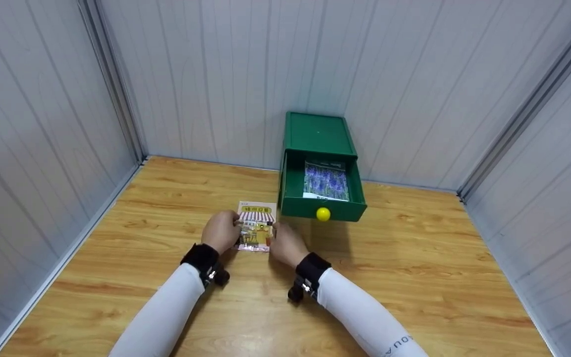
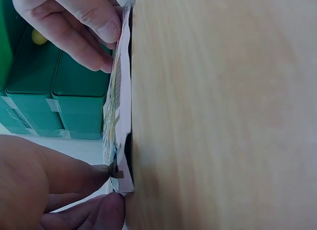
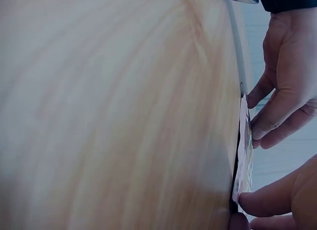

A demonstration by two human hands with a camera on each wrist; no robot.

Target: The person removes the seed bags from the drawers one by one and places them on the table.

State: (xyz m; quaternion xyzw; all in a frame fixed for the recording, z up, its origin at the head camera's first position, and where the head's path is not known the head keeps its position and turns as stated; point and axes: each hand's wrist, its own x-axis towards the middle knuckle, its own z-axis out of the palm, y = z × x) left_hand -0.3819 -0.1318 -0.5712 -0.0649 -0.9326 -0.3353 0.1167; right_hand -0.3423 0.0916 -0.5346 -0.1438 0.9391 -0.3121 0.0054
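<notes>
A flat printed packet (image 1: 256, 233), with a red-and-white striped awning and a yellow shop picture on its front, lies low over the wooden table (image 1: 394, 277). At its left edge the left hand (image 1: 221, 231) pinches it between thumb and finger. From the other side the right hand (image 1: 288, 244) holds the right edge, its fingertips on the rim. Seen edge-on in the left wrist view, the packet (image 2: 123, 96) looks slightly bent, with dark gaps beneath it. Its pale rim (image 3: 241, 155) also shows in the right wrist view, between the fingertips of both hands.
Behind the right hand stands a green drawer box (image 1: 319, 134) against the back wall (image 1: 216, 74). Its upper drawer (image 1: 295, 208) is pulled out, showing a yellow ball knob (image 1: 323, 214). Inside lies a packet with a purple-flower picture (image 1: 326, 181). Pale walls enclose the table.
</notes>
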